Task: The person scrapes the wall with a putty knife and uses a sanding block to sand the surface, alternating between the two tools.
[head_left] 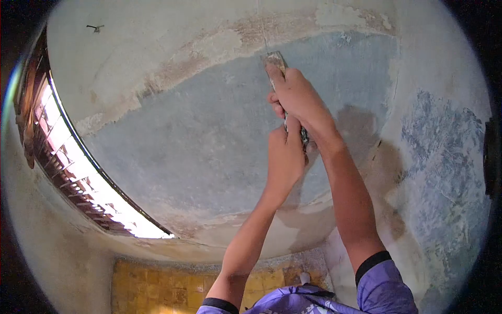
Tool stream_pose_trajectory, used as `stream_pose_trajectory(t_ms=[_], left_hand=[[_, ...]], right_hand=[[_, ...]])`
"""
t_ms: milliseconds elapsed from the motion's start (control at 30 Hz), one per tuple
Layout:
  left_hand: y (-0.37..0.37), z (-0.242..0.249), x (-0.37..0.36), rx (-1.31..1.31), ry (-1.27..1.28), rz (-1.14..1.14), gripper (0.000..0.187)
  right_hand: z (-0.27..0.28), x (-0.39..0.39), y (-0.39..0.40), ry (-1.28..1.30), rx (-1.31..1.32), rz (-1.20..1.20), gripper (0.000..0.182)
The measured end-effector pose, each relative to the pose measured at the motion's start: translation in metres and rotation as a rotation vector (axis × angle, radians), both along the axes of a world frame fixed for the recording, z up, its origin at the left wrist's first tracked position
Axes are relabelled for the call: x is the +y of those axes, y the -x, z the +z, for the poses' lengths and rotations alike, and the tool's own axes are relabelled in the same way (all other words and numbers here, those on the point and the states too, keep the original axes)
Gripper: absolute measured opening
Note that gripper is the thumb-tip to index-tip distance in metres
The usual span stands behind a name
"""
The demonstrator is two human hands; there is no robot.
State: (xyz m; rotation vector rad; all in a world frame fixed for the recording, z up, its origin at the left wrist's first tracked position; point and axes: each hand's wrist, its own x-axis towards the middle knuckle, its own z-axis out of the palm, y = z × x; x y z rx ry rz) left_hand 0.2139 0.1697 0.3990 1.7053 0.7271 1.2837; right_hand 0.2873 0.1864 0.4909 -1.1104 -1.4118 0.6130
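Observation:
A scraper (275, 59) with a worn, plaster-smeared blade meets the wall (209, 120) at the upper edge of its blue-grey area. My right hand (301, 100) is closed around the scraper near the blade, with a finger laid along the metal. Lower down, my left hand (285, 157) grips the handle, whose dark end shows between the fingers. Beside the blade, the surface is patchy: pale paint above, brownish bare plaster in a band, blue-grey below. A thin crack runs up the wall from the blade tip. My fingers hide most of the handle.
On the left is a bright window (78, 162) with bars and a wooden frame. A nail or hook (95, 27) juts from the wall at upper left. The right-hand wall (439, 152) has mottled blue patches. Yellow floor tiles (172, 285) lie below.

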Motion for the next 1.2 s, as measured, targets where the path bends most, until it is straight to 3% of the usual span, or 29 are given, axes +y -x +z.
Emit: stream_pose_trajectory(t_ms=[200,300,400,467,533,600,667,767,833,900,1000,1100,1200], left_hand=[[-0.006,0.013,-0.007,-0.043,-0.13,0.133,0.034],[-0.003,0.016,-0.011,-0.156,0.174,0.042,0.042],[-0.013,0.015,-0.003,-0.149,0.031,0.097,0.052],[-0.013,0.0,0.006,-0.107,-0.275,0.204,0.056],[-0.012,0.001,0.008,-0.117,-0.267,0.195,0.057],[-0.002,0.017,-0.011,-0.157,0.09,0.076,0.054],[-0.005,0.023,-0.016,-0.138,0.025,0.115,0.053],[-0.001,0.0,0.004,-0.008,-0.319,0.228,0.051],[0.004,-0.004,0.007,0.05,-0.376,0.229,0.038],[0.009,0.002,-0.001,0.032,-0.193,0.155,0.026],[0.009,0.004,0.003,-0.042,-0.011,0.059,0.024],[0.017,-0.001,0.004,0.092,-0.118,0.107,0.025],[0.017,-0.006,0.012,0.187,-0.533,0.313,0.024]], right_hand=[[0.002,0.003,-0.001,-0.029,-0.013,0.002,0.046],[0.003,0.006,0.001,-0.01,-0.007,-0.007,0.047],[0.012,0.009,-0.004,-0.006,-0.093,-0.014,0.048],[0.005,0.004,-0.003,-0.004,-0.09,-0.019,0.048],[0.007,-0.001,0.001,-0.03,-0.053,-0.022,0.049],[0.006,0.008,0.001,-0.025,-0.036,-0.004,0.048],[0.009,0.01,0.001,-0.013,-0.011,0.009,0.048],[0.008,0.002,0.004,0.018,0.0,0.017,0.049],[0.003,-0.002,0.008,0.008,-0.03,0.007,0.049],[0.003,0.001,0.013,-0.002,-0.037,0.012,0.049],[0.004,0.004,0.016,-0.003,-0.015,-0.01,0.048],[0.002,-0.001,0.016,0.025,0.001,0.018,0.048],[0.004,0.007,0.017,0.02,-0.007,0.01,0.047]])
